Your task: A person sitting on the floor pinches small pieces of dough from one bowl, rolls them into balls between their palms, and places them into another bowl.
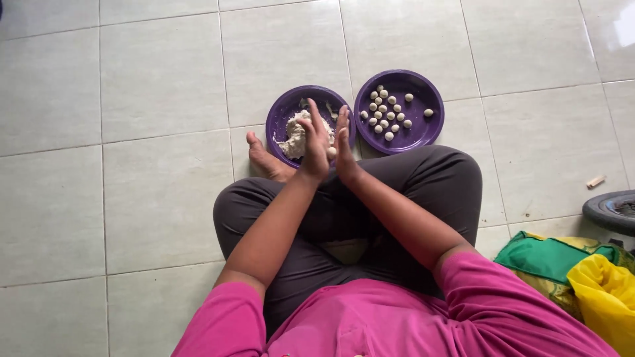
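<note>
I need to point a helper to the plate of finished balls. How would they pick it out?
On the tiled floor ahead of the person's crossed legs sit two purple plates. Take the right plate: it holds many small pale dough balls, while the left plate holds one rough lump.

Soft, even daylight fills the sharp picture, with white glare on the floor tiles (622, 26) at top right.

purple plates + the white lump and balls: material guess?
Both purple plates: probably plastic, going by the uniform colour, soft sheen and thin moulded rim.
Lump: looks like dough, off-white, matte, ragged.
Balls: same stuff, rolled smooth.
Left hand and right hand press one piece between the palms.
</note>
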